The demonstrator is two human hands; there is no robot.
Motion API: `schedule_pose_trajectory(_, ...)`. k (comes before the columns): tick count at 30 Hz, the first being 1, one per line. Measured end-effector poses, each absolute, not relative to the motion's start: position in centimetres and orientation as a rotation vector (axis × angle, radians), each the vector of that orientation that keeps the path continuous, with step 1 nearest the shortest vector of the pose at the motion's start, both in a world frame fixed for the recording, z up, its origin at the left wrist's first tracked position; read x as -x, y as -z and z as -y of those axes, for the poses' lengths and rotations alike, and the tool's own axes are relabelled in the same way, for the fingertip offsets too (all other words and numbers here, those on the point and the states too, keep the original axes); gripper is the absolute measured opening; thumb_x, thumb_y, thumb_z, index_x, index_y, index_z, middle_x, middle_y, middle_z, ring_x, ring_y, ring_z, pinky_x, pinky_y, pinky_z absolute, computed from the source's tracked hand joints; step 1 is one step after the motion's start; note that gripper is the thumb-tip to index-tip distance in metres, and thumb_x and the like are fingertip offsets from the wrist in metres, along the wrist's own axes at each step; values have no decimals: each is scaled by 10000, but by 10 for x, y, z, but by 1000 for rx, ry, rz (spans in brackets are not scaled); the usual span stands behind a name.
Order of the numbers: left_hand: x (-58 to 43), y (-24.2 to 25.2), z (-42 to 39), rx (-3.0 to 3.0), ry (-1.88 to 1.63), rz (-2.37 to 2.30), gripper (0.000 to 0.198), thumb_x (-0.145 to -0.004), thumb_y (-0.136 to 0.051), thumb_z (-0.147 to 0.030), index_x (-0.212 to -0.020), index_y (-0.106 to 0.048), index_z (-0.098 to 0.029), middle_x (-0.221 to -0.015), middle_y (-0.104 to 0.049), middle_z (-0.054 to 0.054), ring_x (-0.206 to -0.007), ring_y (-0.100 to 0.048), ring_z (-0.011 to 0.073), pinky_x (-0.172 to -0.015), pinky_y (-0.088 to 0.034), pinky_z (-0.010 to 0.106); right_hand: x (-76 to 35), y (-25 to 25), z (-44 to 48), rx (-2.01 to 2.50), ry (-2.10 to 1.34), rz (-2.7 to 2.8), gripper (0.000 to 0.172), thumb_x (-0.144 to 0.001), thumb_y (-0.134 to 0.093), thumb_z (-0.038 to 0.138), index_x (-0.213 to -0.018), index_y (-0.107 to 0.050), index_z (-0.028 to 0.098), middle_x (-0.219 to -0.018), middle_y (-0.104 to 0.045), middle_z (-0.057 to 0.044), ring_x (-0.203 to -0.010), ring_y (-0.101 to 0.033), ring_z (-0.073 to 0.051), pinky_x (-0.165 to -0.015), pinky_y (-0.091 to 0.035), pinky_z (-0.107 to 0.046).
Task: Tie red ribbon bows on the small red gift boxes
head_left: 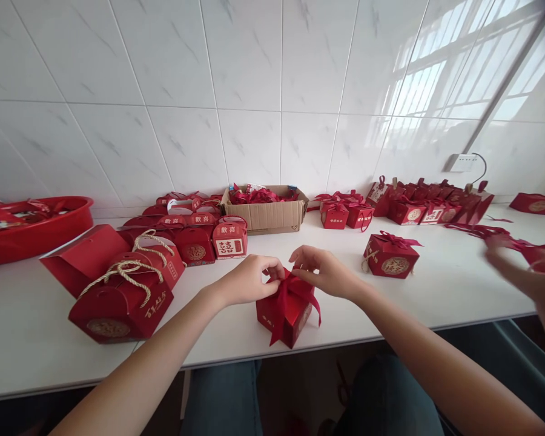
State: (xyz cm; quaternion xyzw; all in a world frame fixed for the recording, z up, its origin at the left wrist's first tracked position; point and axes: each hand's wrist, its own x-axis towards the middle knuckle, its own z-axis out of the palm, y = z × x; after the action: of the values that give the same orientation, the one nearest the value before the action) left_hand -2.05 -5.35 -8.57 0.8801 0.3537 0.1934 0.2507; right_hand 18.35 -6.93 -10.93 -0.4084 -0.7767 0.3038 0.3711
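Generally, the white worktop [454, 278] spans the area and carries everything described below; clock positions are read from the gift box at its near edge, with 12 o'clock pointing toward the tiled wall.

The red basin [40, 243] stands at 10 o'clock. The cardboard carton [267, 219], filled with red items, stands at 12 o'clock, against the wall.

The gift box [294, 312] sits upright, directly in front of the person, between the two forearms. It appears to be folded card: light, moderately stiff along its edges, and liable to dent where a broad panel is pressed. Best hold: opposite side walls, low down, with light pressure. Its smooth faces may slide on the worktop.

The left hand [258, 277] is narrowed, thumb and finger pinching at the top of the box. The right hand [322, 271] is curled at the same point; whether its fingertips are closed cannot be told.

The ribbon [281, 306] hangs from the top in loose tails. It should be soft, limp and rather slippery; pinch it close to the gathered centre.
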Motion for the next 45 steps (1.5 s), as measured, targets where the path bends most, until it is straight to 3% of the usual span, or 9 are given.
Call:
schedule_pose_trajectory(3, 21, 82, 51, -2394, -424, -956, 153, -734, -520, -205, -813, -651, -194, -836, -688, 11, -792, -614, 170, -715, -460, 260, -187, 113, 79, 898, -460, 2252, 253, -834, -466, 72, -983, -629, 195, -889, -611, -43, -754, -564, -127, -678, -461, -260)
schedule_pose_trajectory(7, 22, 79, 46, -2372, -337, -987, 175, -714, -517, -204, -816, -659, -196, -846, -686, 17, -799, -616, 176, -696, -452, 258, -189, 123, 81, 833, -154, 2445, 439, -842, -410, 18, -1102, -662, 265, -905, -558, -61, -777, -534, -149, -676, -466, -274)
schedule_pose_trajectory(11, 22, 74, 38, -2342, -290, -1045, 171, -670, -515, -188, -777, -647, -180, -770, -657, 20, -729, -593, 174, -662, -436, 266, -191, 131, 76, 761, 6, 2488, 449, -815, -484, 7, -1091, -687, 297, -895, -524, -66, -774, -493, -161, -677, -465, -285)
schedule_pose_trajectory(21, 18, 85, 33, -2260, -275, -912, 92, -657, -436, -148, -581, -470, -187, -603, -449, -30, -586, -415, 128, -525, -318, 240, -191, 140, 74, 735, -150, 2420, 476, -812, -466, -13, -1068, -699, 314, -877, -466, -54, -784, -482, -157, -701, -482, -305)
schedule_pose_trajectory(28, 15, 90, 38, -2184, -422, -826, 134, -744, -507, -237, -640, -572, -184, -739, -552, 5, -764, -517, 165, -715, -424, 258, -192, 144, 72, 710, -276, 2346, 496, -812, -424, -27, -1055, -706, 300, -896, -467, -56, -792, -498, -144, -712, -492, -292)
schedule_pose_trajectory(33, 20, 98, 33, -2192, -507, -879, 234, -787, -520, -311, -594, -503, -180, -679, -511, -10, -702, -497, 151, -671, -411, 259, -191, 141, 71, 670, -273, 2387, 496, -777, -432, -48, -1046, -717, 257, -886, -464, -66, -787, -483, -152, -711, -483, -304)
schedule_pose_trajectory(39, 26, 106, 30, -2302, -581, -922, 245, -745, -612, -371, -635, -491, -189, -714, -495, -12, -765, -468, 167, -752, -376, 286, -190, 139, 71, 661, -263, 2416, 499, -753, -444, -53, -1023, -725, 260, -878, -453, -56, -774, -466, -151, -693, -473, -296)
schedule_pose_trajectory(45, 17, 110, 51, -2046, -668, -986, 306, -774, -590, -385, -648, -387, -194, -828, -598, 9, -803, -525, 158, -774, -402, 299, -191, 145, 69, 648, -383, 2305, 498, -788, -396, -43, -990, -727, 270, -869, -422, -44, -797, -486, -145, -702, -475, -290)
